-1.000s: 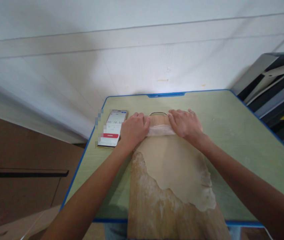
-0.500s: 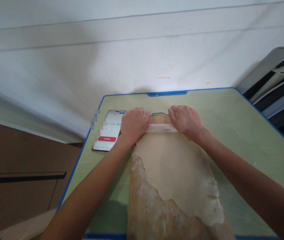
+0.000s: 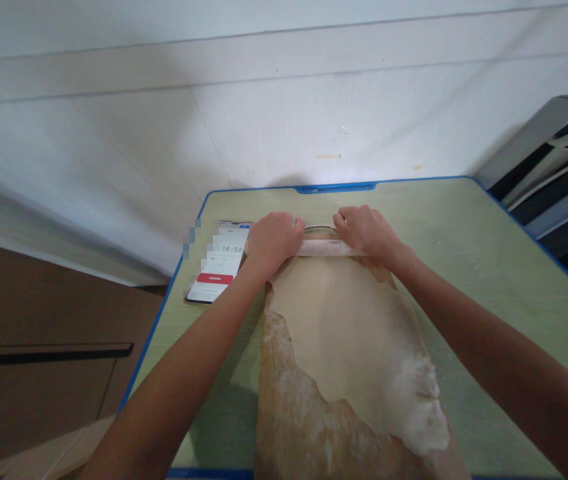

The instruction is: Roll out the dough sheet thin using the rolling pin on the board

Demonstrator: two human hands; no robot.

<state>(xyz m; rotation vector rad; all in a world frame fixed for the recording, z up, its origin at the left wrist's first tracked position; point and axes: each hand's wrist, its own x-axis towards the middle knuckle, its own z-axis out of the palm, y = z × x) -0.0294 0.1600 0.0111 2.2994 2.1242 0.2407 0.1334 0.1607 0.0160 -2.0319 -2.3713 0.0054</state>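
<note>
A floury rolling pin [image 3: 321,248] lies crosswise near the far end of a wooden cutting board [image 3: 289,427]. My left hand [image 3: 275,239] is closed over its left part, and my right hand [image 3: 364,230] is closed over its right part. Just on the near side of the pin, a thin, wide sheet of dough [image 3: 349,333] covers much of the board. Its edge is ragged at the left and wrinkled at the lower right. Past the pin, the board's metal handle [image 3: 320,229] shows between my hands.
Left of my left hand, a phone [image 3: 217,267] with a timer on its screen lies on the green, blue-edged table [image 3: 469,247]. A white wall [image 3: 274,127] rises behind the table. Dark and grey flat items [image 3: 559,160] stand at the right.
Both hands have moved the rolling pin slightly away from me, toward the board's handle. A little more of the dough's far edge and the board there now shows.
</note>
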